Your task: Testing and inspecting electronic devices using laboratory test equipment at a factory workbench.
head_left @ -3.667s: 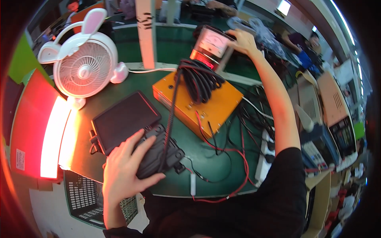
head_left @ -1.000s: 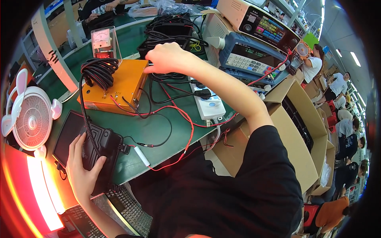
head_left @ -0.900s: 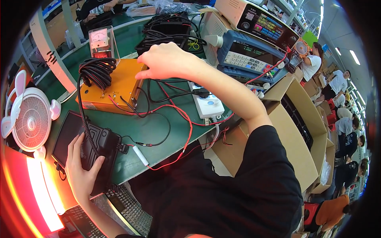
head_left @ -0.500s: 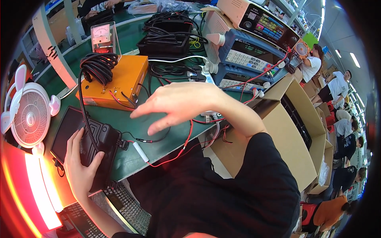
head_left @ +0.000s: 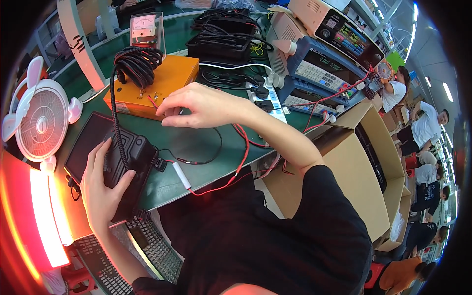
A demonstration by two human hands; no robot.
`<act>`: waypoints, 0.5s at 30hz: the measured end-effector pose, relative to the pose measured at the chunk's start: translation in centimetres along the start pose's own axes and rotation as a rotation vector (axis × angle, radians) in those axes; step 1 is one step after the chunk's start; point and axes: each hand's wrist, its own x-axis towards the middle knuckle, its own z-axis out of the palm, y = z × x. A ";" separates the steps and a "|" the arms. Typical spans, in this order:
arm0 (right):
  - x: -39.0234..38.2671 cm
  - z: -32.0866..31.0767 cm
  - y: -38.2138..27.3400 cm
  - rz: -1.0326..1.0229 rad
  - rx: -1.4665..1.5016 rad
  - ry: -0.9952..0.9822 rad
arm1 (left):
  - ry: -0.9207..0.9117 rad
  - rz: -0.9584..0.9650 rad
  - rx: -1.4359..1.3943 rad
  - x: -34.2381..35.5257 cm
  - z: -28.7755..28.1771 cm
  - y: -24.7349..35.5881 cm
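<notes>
My left hand lies on a black plastic case at the bench's near left, its fingers and thumb spread over the top. A ribbed black cable runs from that case up to a coil sitting on an orange metal box. At the box's near right corner is my right hand, fingers bent and tips drawn close together. Whatever may be between those fingertips is hidden. A red lead shows just beside them. Nearer me, a white tube on a red wire lies along the bench edge.
A white fan and a glowing light stand at left. Behind the orange box are a panel meter and a black tray of cables. Stacked test instruments and an open carton occupy the right. People work farther off.
My right hand has closed its spread fingers and come to the orange box's corner. The left hand stays on the black case. The whole view has shifted slightly.
</notes>
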 end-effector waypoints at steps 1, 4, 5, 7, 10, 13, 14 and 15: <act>0.0 0.0 0.1 -0.011 -0.009 0.035 | -0.001 0.002 -0.012 0.0 0.1 0.0; -0.2 0.3 -0.3 -0.080 -0.187 0.200 | 0.034 -0.032 -0.046 0.1 0.4 0.1; -0.1 0.3 -0.1 -0.075 -0.190 0.203 | 0.030 -0.027 -0.049 0.1 0.4 0.1; 0.6 0.6 0.2 -0.126 -0.247 0.381 | 0.041 -0.063 -0.102 0.0 0.4 -0.1; 1.6 0.8 0.6 -0.114 -0.202 0.477 | 0.051 -0.081 -0.141 -0.1 0.4 -0.2; 2.4 0.8 1.3 -0.093 -0.174 0.507 | 0.037 -0.082 -0.117 0.1 0.2 -0.1; 2.6 0.6 1.7 -0.087 -0.178 0.528 | 0.042 -0.066 -0.098 0.2 0.3 -0.2; 2.5 0.5 1.9 -0.047 -0.166 0.530 | 0.047 -0.050 -0.079 0.2 0.4 -0.3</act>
